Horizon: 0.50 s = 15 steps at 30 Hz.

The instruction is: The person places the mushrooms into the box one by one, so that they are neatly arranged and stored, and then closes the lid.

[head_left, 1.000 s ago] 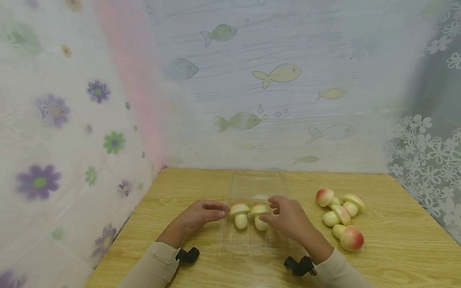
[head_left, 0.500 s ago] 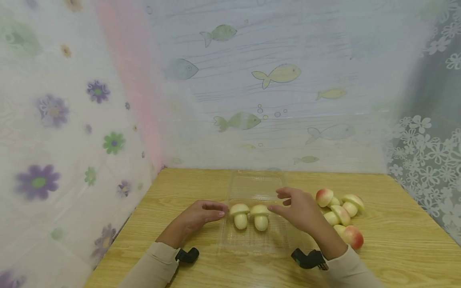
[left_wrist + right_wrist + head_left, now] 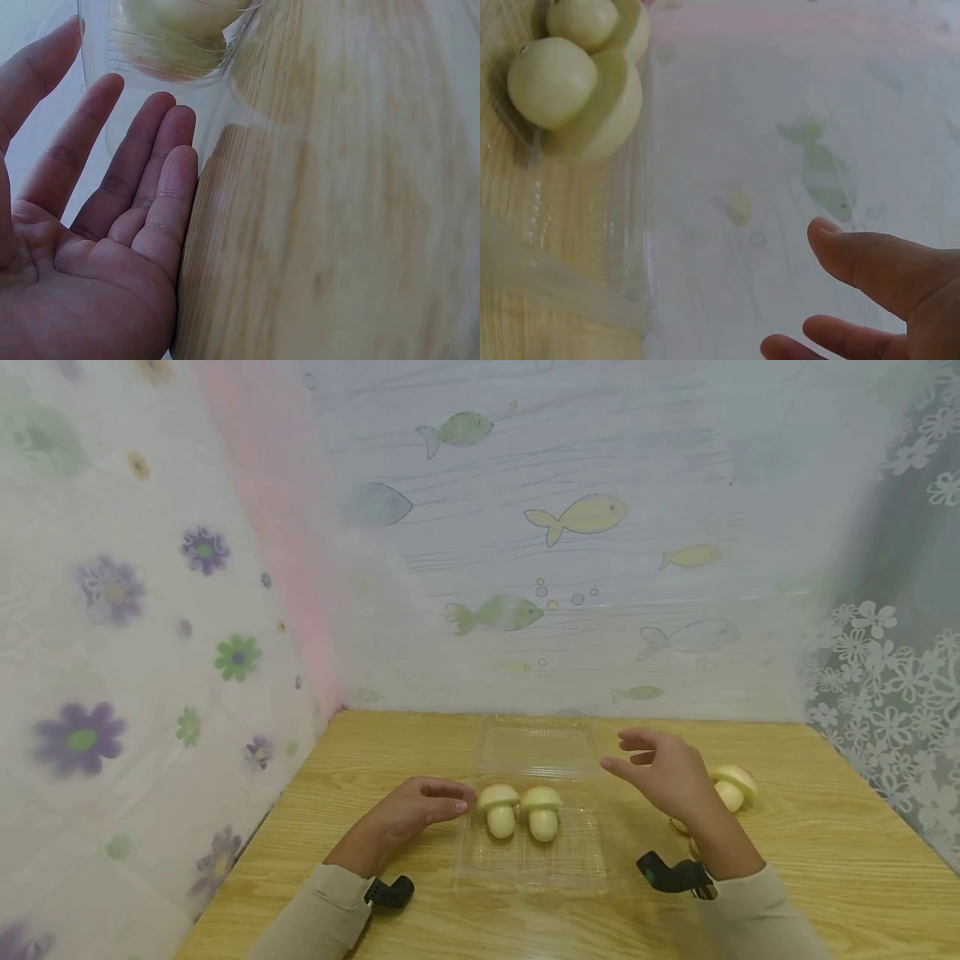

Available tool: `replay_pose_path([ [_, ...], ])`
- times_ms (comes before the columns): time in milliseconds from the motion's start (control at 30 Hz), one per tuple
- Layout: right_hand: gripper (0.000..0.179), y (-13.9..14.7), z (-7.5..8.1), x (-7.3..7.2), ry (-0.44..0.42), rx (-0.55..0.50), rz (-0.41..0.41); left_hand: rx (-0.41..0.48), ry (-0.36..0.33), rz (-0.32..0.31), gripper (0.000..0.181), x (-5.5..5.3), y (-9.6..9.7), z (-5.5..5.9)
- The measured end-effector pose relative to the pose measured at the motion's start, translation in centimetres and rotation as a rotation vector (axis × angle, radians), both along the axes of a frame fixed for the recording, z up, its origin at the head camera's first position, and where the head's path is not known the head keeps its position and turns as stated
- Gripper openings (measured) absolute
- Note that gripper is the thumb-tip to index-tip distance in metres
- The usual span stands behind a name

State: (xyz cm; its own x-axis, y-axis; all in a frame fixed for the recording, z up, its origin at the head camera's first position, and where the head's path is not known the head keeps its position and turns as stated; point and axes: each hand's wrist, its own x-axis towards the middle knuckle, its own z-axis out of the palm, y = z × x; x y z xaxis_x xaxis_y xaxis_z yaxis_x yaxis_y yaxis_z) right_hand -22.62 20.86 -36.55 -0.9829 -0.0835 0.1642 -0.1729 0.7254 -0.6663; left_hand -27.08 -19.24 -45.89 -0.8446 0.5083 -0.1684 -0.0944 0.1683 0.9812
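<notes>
A clear plastic clamshell box (image 3: pixel 525 868) lies on the table with its lid (image 3: pixel 536 747) folded back. Inside it sit two toy mushrooms side by side, the left mushroom (image 3: pixel 501 814) and the right mushroom (image 3: pixel 542 814), caps toward the back. My left hand (image 3: pixel 411 814) rests at the box's left edge, fingertips right at the rim. In the left wrist view, that hand's fingers are extended and the palm (image 3: pixel 82 285) holds nothing. To the right of the box, my right hand (image 3: pixel 667 777) is raised with loose fingers and nothing between them.
More toy mushrooms lie on the right of the table; one mushroom (image 3: pixel 731 789) shows, the others are mostly hidden behind my right hand and wrist. A wall sheet with fish (image 3: pixel 577 610) stands behind the wooden table (image 3: pixel 840 860).
My right hand has let go of the right mushroom in the box and moved right and back, now covering part of the loose mushrooms. The left hand stays put.
</notes>
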Motion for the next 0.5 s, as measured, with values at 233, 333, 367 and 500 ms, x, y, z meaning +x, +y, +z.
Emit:
replay_pose_path([
  [233,0.073,1.8,-0.6,-0.9,0.015,-0.024,-0.053,0.005,0.006,-0.010,0.047,0.0,-0.1,-0.2],
  [333,0.076,2.5,-1.0,-1.2,0.005,-0.040,-0.077,0.015,-0.001,-0.011,0.047,0.0,-0.1,-0.2],
  [367,0.078,2.8,-1.1,-1.3,0.005,-0.043,-0.084,0.018,-0.004,-0.011,0.047,0.0,-0.1,-0.2],
  [500,0.078,3.6,-1.7,-1.6,0.012,-0.060,-0.105,0.019,0.003,-0.007,0.047,0.0,-0.1,-0.1],
])
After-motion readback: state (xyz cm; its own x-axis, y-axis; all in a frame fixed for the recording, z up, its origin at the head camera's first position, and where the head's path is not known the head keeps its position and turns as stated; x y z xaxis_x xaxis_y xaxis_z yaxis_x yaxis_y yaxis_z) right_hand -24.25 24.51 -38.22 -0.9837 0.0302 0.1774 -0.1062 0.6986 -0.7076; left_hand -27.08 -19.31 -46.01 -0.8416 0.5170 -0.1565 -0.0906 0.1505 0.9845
